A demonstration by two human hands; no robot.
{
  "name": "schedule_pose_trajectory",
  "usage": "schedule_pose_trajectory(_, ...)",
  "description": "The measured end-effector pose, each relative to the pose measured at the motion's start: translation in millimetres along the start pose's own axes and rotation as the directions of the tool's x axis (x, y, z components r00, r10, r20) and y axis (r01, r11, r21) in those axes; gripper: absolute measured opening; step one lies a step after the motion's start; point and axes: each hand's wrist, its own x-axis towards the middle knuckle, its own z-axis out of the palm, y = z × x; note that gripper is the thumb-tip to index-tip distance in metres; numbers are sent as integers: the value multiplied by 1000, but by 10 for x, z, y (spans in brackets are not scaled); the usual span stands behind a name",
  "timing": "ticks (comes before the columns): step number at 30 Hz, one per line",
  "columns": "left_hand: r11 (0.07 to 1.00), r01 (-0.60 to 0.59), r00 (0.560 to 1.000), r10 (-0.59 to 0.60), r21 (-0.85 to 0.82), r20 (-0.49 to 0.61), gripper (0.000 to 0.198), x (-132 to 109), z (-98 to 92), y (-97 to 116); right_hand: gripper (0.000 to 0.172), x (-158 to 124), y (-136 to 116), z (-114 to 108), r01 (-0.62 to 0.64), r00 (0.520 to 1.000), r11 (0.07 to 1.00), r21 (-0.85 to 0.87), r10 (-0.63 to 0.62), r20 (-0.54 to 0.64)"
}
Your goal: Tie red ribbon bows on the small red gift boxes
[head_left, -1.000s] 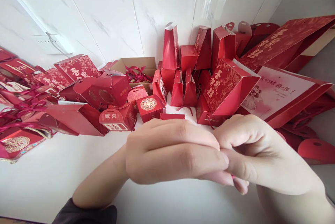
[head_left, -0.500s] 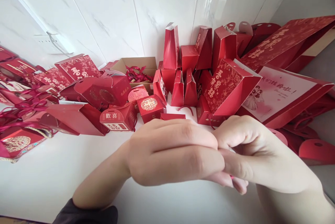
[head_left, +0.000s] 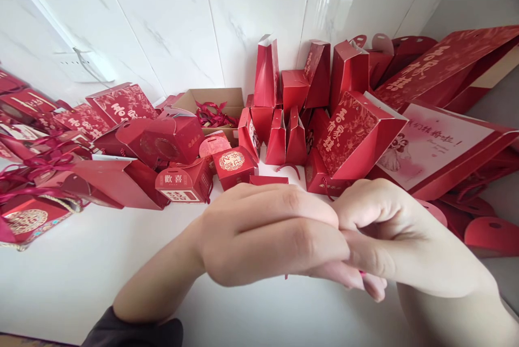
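My left hand (head_left: 275,236) and my right hand (head_left: 385,233) meet in front of me, above the white table (head_left: 133,249). The fingers of both are bent and pressed together where the hands touch. A tiny bit of something pink-red shows between the fingertips, and a small dark pink tip peeks out beneath my left hand; the rest is hidden by the fingers. Just beyond my left hand lies a red box with a round gold-and-white label (head_left: 235,166), beside a red box with a carrying handle (head_left: 184,182).
An open cardboard box (head_left: 198,99) of dark pink ribbons (head_left: 214,114) stands by the tiled wall. Red gift boxes crowd the left side, some with ribbon bows. Tall red bags (head_left: 348,131) and a large picture bag (head_left: 438,144) stand at the right.
Both hands keep nearly the same pose, pressed together. A small dark pink tip now shows below my left hand. The view has shifted very slightly.
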Motion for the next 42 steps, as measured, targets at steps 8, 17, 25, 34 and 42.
schedule_pose_trajectory(8,967,-208,976,196,149,93,10,67,4,-60,34,16,-76,56,165,976,976,-141,-183,-120)
schedule_pose_trajectory(17,923,-369,921,379,106,-94,16,125,64,-162,18,151,276,-182,454,887,891,-15,-453,-94)
schedule_pose_trajectory(25,984,-168,985,166,-53,-37,10,72,110,-83,14,250,446,-280,410,904,881,236,-427,23)
schedule_pose_trajectory(34,995,-92,995,91,-25,-50,5,26,92,-76,13,222,435,-315,336,938,926,171,-345,29)
schedule_pose_trajectory(42,977,86,995,-96,-197,-40,5,10,145,-47,13,223,427,-318,346,938,929,131,-348,-7)
